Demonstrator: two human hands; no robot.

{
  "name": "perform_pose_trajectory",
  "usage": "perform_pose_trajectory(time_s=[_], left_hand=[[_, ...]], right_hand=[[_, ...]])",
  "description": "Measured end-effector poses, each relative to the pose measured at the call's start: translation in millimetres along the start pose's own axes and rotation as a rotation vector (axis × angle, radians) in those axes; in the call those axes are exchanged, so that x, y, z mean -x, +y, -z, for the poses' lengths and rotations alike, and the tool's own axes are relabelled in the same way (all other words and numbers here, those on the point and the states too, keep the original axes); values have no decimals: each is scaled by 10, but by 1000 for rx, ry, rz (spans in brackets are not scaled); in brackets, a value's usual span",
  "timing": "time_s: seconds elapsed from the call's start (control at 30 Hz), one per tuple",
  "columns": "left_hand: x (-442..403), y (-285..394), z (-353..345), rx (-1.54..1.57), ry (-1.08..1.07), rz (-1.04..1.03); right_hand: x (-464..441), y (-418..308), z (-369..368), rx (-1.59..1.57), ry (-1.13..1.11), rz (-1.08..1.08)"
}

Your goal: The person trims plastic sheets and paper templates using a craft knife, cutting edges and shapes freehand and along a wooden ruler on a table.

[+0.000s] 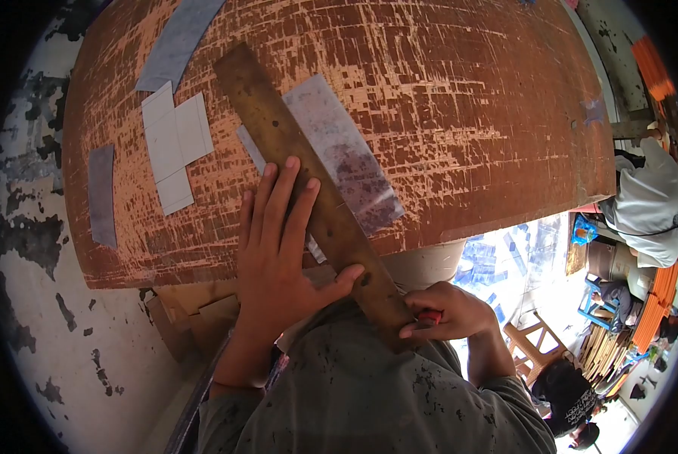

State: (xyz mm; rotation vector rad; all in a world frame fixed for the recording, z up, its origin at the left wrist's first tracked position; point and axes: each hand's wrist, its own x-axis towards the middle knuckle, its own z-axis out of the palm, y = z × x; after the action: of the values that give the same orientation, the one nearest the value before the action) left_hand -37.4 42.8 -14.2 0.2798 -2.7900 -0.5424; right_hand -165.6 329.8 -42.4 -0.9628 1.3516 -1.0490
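Note:
My left hand (277, 257) lies flat with its fingers spread, pressing on a long brown straightedge (271, 117). The straightedge slants across a mottled grey sheet (339, 147) on a scratched table, and a narrow strip of grey shows along its left side. At the near end of the straightedge, my right hand (456, 310) is closed around a small red-handled tool (429, 316); the tool's working end is hidden. Left of the straightedge lies a white cut-out template (169, 144) with ruled lines.
The worn brown tabletop (467, 76) fills the upper view. On it lie a long grey strip (178, 45) and a short grey strip (102, 197). Cardboard (191, 318) sits below its left edge. At right are a wooden stool (535, 340) and other people, one in a white top (649, 200).

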Motion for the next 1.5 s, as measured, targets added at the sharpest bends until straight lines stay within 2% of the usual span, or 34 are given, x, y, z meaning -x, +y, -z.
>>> perform_pose_trajectory(time_s=[0.2, 0.27, 0.43, 0.5, 0.57, 0.63, 0.67, 0.77, 1.07, 1.23, 1.5], left_hand=[[-1, -14, 11, 31, -8, 4], [0, -18, 16, 39, 1, 7], [-6, 0, 27, 44, -22, 11], [-6, 14, 37, 42, -29, 17], [-14, 37, 52, 41, -36, 24], [-25, 61, 77, 43, -61, 32], [-22, 63, 80, 45, -58, 29], [-20, 54, 93, 38, -58, 27], [-14, 51, 79, 5, -74, 34], [-6, 41, 72, 17, -76, 37], [-12, 37, 52, 27, -67, 35]], right_hand=[[41, -145, 28, 82, 33, -38], [98, -341, 40, 70, 171, -132], [343, -608, 20, 192, 362, -152], [342, -721, -31, 392, 457, -160], [213, -899, -137, 455, 539, -115], [76, -1028, -227, 509, 623, -261], [-67, -1062, -268, 657, 691, -192], [-308, -1083, -323, 847, 630, -274], [-718, -1172, -329, 915, 613, -215], [-760, -1228, -293, 952, 581, -262], [-768, -1241, -260, 1022, 551, -190]])
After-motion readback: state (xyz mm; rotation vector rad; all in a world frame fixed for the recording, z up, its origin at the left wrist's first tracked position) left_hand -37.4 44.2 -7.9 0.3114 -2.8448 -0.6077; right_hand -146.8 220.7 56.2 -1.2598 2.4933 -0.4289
